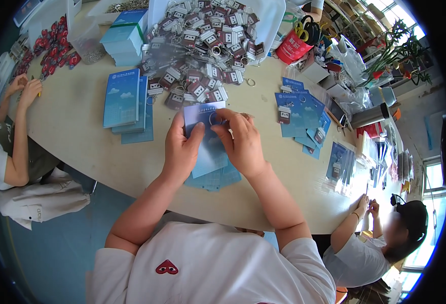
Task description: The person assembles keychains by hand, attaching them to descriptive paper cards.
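In the middle of the table my left hand (176, 152) grips a blue printed card (209, 147) by its left side, thumb on its face. My right hand (244, 147) is closed at the card's upper right, thumb and fingers pinching a metal key ring (213, 118). Whatever hangs from the ring is hidden behind the card or fingers. Under the held card lie more blue cards (227, 176). Just beyond my hands spreads a heap of maroon and white keychains (210, 38), partly in a white tray (271, 30).
Stacked blue cards (121, 99) and a banded bundle (124, 38) stand at left. Cards with keychains (301, 114) lie at right, near clear-bagged pieces (338, 162). A red scissors holder (292, 48) stands behind. Co-workers' hands (28, 90) are at left and others (367, 206) at lower right.
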Tool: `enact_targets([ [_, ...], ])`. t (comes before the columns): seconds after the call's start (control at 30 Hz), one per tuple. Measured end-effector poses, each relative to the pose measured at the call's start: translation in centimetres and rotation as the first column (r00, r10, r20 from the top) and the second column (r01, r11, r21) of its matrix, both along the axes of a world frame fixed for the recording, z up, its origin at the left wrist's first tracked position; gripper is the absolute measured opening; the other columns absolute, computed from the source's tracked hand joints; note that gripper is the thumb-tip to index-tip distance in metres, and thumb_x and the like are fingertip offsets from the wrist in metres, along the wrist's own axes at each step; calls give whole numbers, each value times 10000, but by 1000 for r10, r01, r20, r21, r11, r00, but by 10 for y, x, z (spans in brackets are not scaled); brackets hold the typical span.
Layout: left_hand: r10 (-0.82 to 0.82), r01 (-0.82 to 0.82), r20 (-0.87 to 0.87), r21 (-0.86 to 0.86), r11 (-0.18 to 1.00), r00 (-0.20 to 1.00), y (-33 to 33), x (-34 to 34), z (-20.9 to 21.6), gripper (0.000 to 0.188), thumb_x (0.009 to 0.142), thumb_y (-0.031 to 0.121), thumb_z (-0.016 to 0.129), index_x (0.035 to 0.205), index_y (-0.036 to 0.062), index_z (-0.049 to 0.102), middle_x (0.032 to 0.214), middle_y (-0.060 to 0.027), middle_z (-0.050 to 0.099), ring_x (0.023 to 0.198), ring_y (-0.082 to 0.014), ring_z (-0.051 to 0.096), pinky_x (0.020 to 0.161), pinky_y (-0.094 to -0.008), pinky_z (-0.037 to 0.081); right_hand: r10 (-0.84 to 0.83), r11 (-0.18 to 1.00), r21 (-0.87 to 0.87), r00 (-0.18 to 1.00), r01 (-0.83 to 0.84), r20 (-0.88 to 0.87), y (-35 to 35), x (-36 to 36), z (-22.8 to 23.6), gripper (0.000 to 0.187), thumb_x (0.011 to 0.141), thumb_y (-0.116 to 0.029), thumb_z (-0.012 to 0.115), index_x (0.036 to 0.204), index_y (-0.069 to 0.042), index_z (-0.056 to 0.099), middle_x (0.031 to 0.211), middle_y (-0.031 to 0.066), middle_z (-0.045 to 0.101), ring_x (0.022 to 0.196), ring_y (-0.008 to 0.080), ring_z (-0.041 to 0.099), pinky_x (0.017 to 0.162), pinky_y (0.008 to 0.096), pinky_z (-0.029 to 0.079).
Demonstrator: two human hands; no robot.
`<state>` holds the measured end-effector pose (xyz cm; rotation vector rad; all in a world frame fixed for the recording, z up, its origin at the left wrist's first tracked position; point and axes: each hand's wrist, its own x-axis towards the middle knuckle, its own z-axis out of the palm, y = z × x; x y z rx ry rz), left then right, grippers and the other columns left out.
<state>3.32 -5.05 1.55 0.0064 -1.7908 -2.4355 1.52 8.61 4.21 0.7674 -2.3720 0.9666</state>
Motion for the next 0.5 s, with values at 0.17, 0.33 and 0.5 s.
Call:
enact_targets([
  [0.17, -33, 48, -128, 113, 992, 991, 5, 8, 7, 170, 928, 68, 453, 1079, -2, 486, 952, -36, 563, 850, -58, 504, 753, -226, 424, -11, 996, -86, 1000, 10, -10, 0, 2, -3, 284, 728, -134, 713, 966, -44, 586, 717, 44, 600, 620, 216, 552, 702, 323, 390],
  [0.33, -46, 62, -145, 108, 992, 988, 4, 11, 10, 185, 948, 101, 446, 1105, 5, 466, 965, -29, 557, 858, -52, 497, 755, -223, 421, -80, 994, -75, 997, 80, 1, -3, 9, 10, 274, 655, -118, 782, 875, -62, 628, 670, 32, 603, 636, 171, 522, 669, 289, 415],
  [0.5, 68, -50, -147, 120, 992, 987, 15, 12, 11, 196, 954, 135, 456, 1113, 20, 460, 957, -20, 554, 843, -46, 490, 746, -217, 418, -131, 988, -70, 990, 135, 56, -3, 19, 11, 254, 639, -116, 795, 817, -66, 620, 641, 23, 583, 623, 167, 520, 647, 282, 416],
])
